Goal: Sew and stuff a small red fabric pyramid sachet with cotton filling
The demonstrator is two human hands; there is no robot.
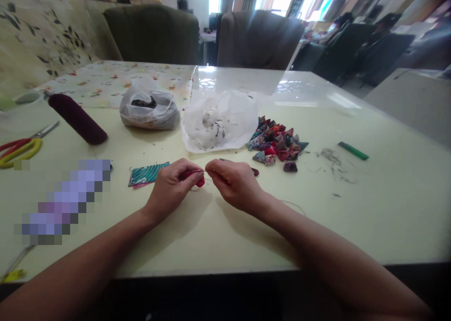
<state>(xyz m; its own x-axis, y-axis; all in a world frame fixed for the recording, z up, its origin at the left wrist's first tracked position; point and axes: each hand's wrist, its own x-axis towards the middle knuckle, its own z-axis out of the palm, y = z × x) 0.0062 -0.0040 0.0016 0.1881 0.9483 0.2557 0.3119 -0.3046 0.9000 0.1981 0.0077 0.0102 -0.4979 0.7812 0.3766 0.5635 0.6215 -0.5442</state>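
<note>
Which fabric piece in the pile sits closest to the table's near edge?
The dark purple piece at the front of the fabric pile, right of the right hand; every other piece there lies farther back.

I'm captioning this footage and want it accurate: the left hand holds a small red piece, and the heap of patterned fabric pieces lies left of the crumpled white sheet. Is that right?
Not quite: the head view shows the heap of patterned fabric pieces to the right of the crumpled white sheet. The left hand does hold a small red piece.
</note>
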